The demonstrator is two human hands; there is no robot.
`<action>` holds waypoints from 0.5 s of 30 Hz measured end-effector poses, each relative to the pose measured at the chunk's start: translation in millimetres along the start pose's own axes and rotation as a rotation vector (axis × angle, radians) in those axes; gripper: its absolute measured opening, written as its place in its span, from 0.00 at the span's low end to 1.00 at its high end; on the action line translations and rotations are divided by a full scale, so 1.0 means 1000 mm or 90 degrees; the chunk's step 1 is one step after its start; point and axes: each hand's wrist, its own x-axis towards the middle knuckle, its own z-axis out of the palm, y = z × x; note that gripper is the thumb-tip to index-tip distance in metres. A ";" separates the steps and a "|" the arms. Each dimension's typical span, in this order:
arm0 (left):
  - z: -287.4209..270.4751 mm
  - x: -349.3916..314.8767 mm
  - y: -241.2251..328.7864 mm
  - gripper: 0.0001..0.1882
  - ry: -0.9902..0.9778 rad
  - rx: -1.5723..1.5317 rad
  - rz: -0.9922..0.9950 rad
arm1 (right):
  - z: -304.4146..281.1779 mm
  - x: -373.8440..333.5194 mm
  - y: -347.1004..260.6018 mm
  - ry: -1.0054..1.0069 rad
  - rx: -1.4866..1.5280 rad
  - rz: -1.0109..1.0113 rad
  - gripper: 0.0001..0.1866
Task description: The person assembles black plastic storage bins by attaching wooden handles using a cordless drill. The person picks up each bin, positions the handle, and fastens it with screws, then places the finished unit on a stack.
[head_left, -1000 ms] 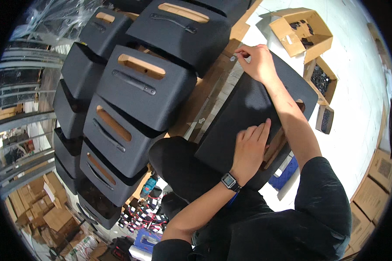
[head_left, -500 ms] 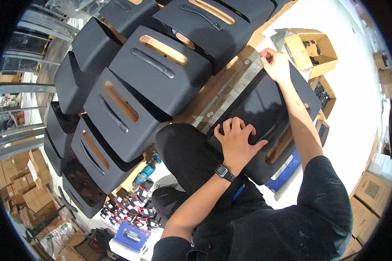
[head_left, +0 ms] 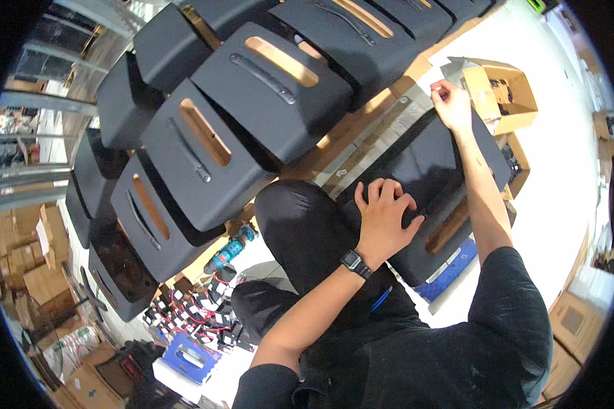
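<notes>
A black box-shaped cabinet [head_left: 416,153] with a long slot lies tilted in front of me, beside my raised knee. My left hand [head_left: 387,221], with a watch at the wrist, rests on the cabinet's surface with its fingers spread and bent. At the cabinet's far edge is my right hand [head_left: 452,108], its thumb and fingertips pinched together. Something small and pale may show at those fingertips, too small to name. My right forearm passes over the cabinet and hides part of it.
Several similar black cabinets [head_left: 280,109] with strap handles are stacked to the left. An open cardboard box [head_left: 505,99] with small black parts stands at far right. On the near left lie a teal power tool [head_left: 230,252], wired parts [head_left: 191,307] and a blue tray [head_left: 191,358].
The whole view has shifted, so the stacked cabinets sit higher and the worked one farther right. Both hands keep nearly the same places on the cabinet.
</notes>
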 end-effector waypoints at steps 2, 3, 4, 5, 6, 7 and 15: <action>-0.013 -0.007 -0.023 0.09 -0.020 -0.133 0.022 | 0.005 0.004 0.008 0.003 -0.015 -0.035 0.10; -0.024 -0.012 -0.034 0.09 -0.027 -0.201 0.032 | 0.007 0.005 0.018 -0.005 -0.013 -0.032 0.10; -0.048 -0.012 -0.029 0.07 0.070 -0.229 0.030 | 0.003 0.007 0.038 -0.008 -0.010 -0.037 0.10; -0.066 -0.021 -0.040 0.07 0.095 -0.205 0.018 | 0.001 0.007 0.044 0.003 -0.007 -0.043 0.10; -0.089 -0.032 -0.052 0.06 0.121 -0.176 0.008 | 0.000 0.006 0.040 -0.048 -0.029 0.002 0.09; -0.109 -0.048 -0.066 0.06 0.148 -0.167 -0.029 | -0.005 0.008 0.047 -0.045 -0.026 0.004 0.10; -0.198 -0.159 -0.211 0.07 0.339 -0.049 -0.402 | -0.014 0.016 0.047 -0.064 -0.123 0.013 0.10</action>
